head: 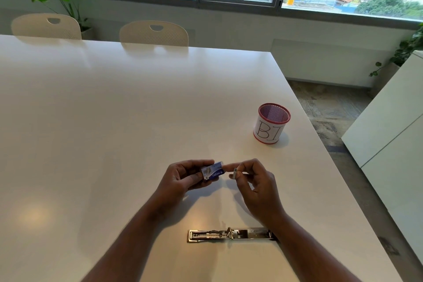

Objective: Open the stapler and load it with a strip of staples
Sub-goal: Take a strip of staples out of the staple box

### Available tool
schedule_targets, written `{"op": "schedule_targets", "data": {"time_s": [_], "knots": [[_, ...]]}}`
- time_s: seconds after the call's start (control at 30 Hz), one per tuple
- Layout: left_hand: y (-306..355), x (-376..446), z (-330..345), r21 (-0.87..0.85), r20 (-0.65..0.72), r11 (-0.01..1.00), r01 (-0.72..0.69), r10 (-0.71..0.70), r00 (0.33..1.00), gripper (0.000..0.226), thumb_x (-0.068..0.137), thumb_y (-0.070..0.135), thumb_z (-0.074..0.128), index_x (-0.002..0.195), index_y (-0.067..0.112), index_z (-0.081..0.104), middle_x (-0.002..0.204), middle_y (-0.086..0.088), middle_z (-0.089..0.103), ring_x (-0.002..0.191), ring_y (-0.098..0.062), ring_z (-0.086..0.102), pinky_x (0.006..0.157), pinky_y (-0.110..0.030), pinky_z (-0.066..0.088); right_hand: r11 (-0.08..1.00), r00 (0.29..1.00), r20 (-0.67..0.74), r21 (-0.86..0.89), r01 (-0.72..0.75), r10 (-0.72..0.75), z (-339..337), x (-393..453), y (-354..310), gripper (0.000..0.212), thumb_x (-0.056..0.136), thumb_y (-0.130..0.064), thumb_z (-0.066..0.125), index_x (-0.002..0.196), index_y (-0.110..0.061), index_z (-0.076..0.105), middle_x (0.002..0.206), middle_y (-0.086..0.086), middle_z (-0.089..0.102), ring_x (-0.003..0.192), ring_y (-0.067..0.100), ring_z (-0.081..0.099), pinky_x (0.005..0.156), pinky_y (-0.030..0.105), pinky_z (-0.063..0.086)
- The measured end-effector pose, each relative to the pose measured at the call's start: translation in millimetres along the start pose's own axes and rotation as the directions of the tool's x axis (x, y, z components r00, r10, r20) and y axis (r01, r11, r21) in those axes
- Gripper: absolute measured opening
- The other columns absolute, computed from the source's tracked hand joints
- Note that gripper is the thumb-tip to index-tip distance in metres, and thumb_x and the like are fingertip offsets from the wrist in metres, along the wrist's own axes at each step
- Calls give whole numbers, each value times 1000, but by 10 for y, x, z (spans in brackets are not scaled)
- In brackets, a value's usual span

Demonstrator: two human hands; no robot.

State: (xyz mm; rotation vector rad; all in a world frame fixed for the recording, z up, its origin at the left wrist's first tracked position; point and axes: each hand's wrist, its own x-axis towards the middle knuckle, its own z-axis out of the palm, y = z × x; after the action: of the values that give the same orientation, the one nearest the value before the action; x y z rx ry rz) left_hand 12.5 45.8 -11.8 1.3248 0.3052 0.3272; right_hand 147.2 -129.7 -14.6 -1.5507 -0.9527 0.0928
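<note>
1. The stapler (229,234) is laid flat on the desk (114,121), near the front edge, fully opened out. The magazine channel faces up at the left end; the right end is partly hidden by the right forearm.
2. The staple box (211,173) is held off the desk in the left hand (183,178). The grip is closed on the box, thumb above and fingers below, with the open end turned toward the right hand. Judged: the box is kept level so that nothing slides out.
3. A staple strip (235,173) is pinched in the right hand (254,181), thumb and fingers narrow on it, one end pointing at the box. The strip is clear of the box, just beside its mouth. Its length cannot be told, as most of it is covered by the fingers.
4. The right index finger is extended toward the box mouth. Whether it touches the box cannot be told.
5. Both hands are held above the desk, beyond the stapler, well apart from it. Judged: the stapler is parked open and low so that the strip can be dropped straight into the channel.
6. A mesh cup (272,122) with a paper label stands to the right, further back, apart from the work. No part in the step is evident.
7. Judged progress: opening is done; a strip is in hand; loading is not yet done.
8. Next move, judged: the strip is to be carried down to the channel, legs down, aligned lengthwise. Risk: a thin strip may snap if pinched hard or seated askew.
</note>
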Motion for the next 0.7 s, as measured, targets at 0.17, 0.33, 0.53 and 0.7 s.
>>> {"op": "schedule_targets", "data": {"time_s": [0.17, 0.33, 0.53, 0.7], "knots": [[-26, 14, 5, 45, 5, 999, -8, 8, 1000, 37, 102, -4, 55, 130, 13, 71, 124, -13, 77, 116, -32, 74, 96, -31, 61, 998, 1000, 13, 55, -22, 21, -12, 2, 18, 3, 98, -18, 59, 97, -14, 59, 105, 0, 81, 93, 18, 79, 80, 37, 66], [-38, 17, -6, 44, 14, 999, 11, -12, 1000, 39, 103, -3, 50, 131, 14, 71, 125, -12, 76, 118, -31, 73, 99, -34, 60, 992, 998, 1, 112, -64, 64, -3, 15, -3, 15, 98, -28, 56, 101, -14, 60, 105, -1, 80, 98, 21, 79, 80, 42, 67], [42, 0, 56, 116, 13, 993, -11, 10, 1000, 40, 92, 24, 76, 131, 14, 69, 121, -8, 78, 111, -27, 76, 93, -30, 61, 988, 995, -10, 112, -102, 104, -13, 10, 13, 13, 95, -30, 58, 98, -18, 59, 103, 0, 80, 98, 23, 79, 82, 43, 67], [56, 28, 68, 169, 5, 986, -14, 13, 1000, 34, 94, 8, 70, 128, 14, 69, 118, -8, 79, 107, -25, 78, 90, -29, 62, 993, 995, 23, 77, -94, 93, -8, 18, 60, 2, 96, -13, 60, 95, -12, 59, 107, -1, 79, 97, 22, 78, 79, 36, 66]]}}
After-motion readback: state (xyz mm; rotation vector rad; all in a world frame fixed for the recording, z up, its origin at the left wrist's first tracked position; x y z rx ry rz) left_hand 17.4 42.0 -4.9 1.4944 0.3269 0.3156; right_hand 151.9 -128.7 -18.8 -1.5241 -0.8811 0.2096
